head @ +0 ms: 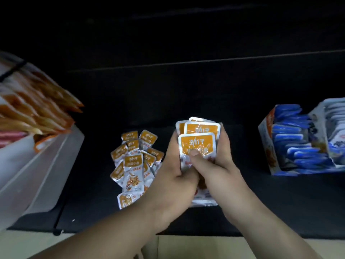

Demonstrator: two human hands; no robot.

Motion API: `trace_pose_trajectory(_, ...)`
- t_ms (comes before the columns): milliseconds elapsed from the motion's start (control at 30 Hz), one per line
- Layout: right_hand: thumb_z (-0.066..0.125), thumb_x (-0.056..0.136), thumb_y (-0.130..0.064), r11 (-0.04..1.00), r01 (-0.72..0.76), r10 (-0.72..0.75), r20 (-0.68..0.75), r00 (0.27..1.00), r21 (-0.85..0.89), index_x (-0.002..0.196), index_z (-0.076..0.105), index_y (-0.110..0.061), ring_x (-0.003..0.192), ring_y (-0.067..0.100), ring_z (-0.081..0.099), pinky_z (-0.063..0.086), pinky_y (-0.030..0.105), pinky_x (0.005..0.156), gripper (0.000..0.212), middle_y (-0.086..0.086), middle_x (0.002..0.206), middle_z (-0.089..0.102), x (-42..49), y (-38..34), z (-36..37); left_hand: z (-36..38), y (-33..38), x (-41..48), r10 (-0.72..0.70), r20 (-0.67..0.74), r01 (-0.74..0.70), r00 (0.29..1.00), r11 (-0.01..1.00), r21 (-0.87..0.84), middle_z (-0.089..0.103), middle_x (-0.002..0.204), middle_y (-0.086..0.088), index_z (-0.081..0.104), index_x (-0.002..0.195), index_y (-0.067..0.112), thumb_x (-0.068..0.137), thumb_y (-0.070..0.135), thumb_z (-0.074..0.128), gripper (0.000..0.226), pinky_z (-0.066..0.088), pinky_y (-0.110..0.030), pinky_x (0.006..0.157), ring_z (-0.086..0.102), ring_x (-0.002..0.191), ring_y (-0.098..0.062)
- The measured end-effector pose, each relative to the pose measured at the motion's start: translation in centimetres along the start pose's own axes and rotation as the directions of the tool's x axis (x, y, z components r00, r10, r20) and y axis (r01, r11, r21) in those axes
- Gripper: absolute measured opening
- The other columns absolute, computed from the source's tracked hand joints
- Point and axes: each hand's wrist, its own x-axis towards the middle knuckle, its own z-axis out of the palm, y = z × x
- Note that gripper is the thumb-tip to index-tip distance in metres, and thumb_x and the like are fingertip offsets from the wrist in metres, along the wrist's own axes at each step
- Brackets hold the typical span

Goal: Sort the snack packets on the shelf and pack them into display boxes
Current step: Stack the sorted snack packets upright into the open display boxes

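Both hands grip one upright stack of orange packets (197,146); left hand (173,169) clasps its left edge, right hand (214,165) thumbs the front | long axis vertical, tops up | loose pile (134,161) lies just left, nearest your left hand | roughly a dozen loose; stack shows four; two blue boxes (298,141) right

This looks like a shop: a dark shelf (242,202) carries loose orange snack packets (133,165), and display boxes (291,143) filled with blue packets stand at its right edge.
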Motion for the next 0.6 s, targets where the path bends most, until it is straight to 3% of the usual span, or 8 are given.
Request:
trace_pose_trajectory(33, 0.066, 0.099, -0.031, 1.000, -0.011, 0.011, 0.022, 1.000, 0.016, 0.152, 0.023, -0.060, 0.125, 0.000, 0.059, 0.056, 0.030, 0.097, 0.074, -0.023, 0.137, 0.059, -0.2, -1.8, -0.5, 0.1, 0.3, 0.1, -0.003, 0.018, 0.002, 1.000, 0.998, 0.062, 0.067, 0.131, 0.019, 0.033, 0.151, 0.051, 0.101, -0.009, 0.044, 0.078, 0.056, -0.023, 0.098, 0.062, 0.123, 0.002)
trace_pose_trajectory(100, 0.064, 0.100, -0.020, 0.997, 0.024, -0.026, 0.037, 0.999, 0.074, 0.147, 0.034, -0.060, 0.115, -0.001, 0.065, 0.056, 0.023, 0.089, 0.069, -0.023, 0.125, 0.067, -1.0, -2.7, -4.0, 1.6, 1.5, 0.8, 0.014, 0.068, -0.024, 0.998, 0.990, 0.139, 0.067, 0.128, 0.018, 0.033, 0.147, 0.053, 0.098, -0.011, 0.048, 0.082, 0.057, -0.018, 0.091, 0.063, 0.120, 0.003)
trace_pose_trajectory(167, 0.063, 0.099, -0.014, 0.999, -0.002, 0.001, 0.022, 1.000, 0.034, 0.146, 0.038, -0.058, 0.113, -0.003, 0.066, 0.056, 0.023, 0.086, 0.068, -0.024, 0.121, 0.069, -1.0, -3.0, -4.9, 2.8, 1.8, 1.6, 0.025, 0.122, -0.040, 0.992, 0.991, 0.127, 0.068, 0.127, 0.017, 0.032, 0.145, 0.053, 0.097, -0.013, 0.052, 0.084, 0.056, -0.015, 0.085, 0.065, 0.118, 0.002)
trace_pose_trajectory(300, 0.068, 0.094, -0.002, 1.000, -0.021, 0.021, 0.053, 0.998, 0.004, 0.153, 0.029, -0.051, 0.115, 0.005, 0.068, 0.055, 0.036, 0.100, 0.086, -0.016, 0.123, 0.071, -0.7, -2.9, -6.6, 3.3, 1.8, 2.2, 0.038, 0.138, -0.059, 0.990, 0.986, 0.153, 0.071, 0.125, 0.013, 0.032, 0.149, 0.044, 0.093, -0.014, 0.062, 0.086, 0.059, -0.021, 0.085, 0.069, 0.115, -0.005)
trace_pose_trajectory(433, 0.078, 0.087, -0.006, 0.969, -0.013, 0.043, 0.116, 0.992, -0.249, 0.133, 0.054, -0.042, 0.105, 0.004, 0.071, 0.060, 0.037, 0.094, 0.063, -0.013, 0.112, 0.075, 0.0, -3.2, -8.5, 3.5, 0.0, 2.0, 0.128, 0.016, -0.128, 0.992, 0.964, 0.235, 0.069, 0.130, 0.013, 0.030, 0.156, 0.043, 0.093, 0.001, 0.075, 0.088, 0.056, -0.034, 0.102, 0.067, 0.121, -0.008)
trace_pose_trajectory(600, 0.082, 0.082, -0.005, 0.934, 0.068, -0.032, 0.107, 0.994, -0.351, 0.121, 0.059, -0.044, 0.104, 0.000, 0.069, 0.058, 0.033, 0.094, 0.060, -0.015, 0.109, 0.073, 0.7, -3.1, -9.3, 3.8, -2.8, 3.0, 0.188, -0.140, -0.146, 0.972, 0.953, 0.265, 0.073, 0.122, 0.015, 0.058, 0.136, 0.036, 0.091, 0.018, 0.080, 0.052, 0.058, -0.042, 0.099, 0.069, 0.116, -0.007)
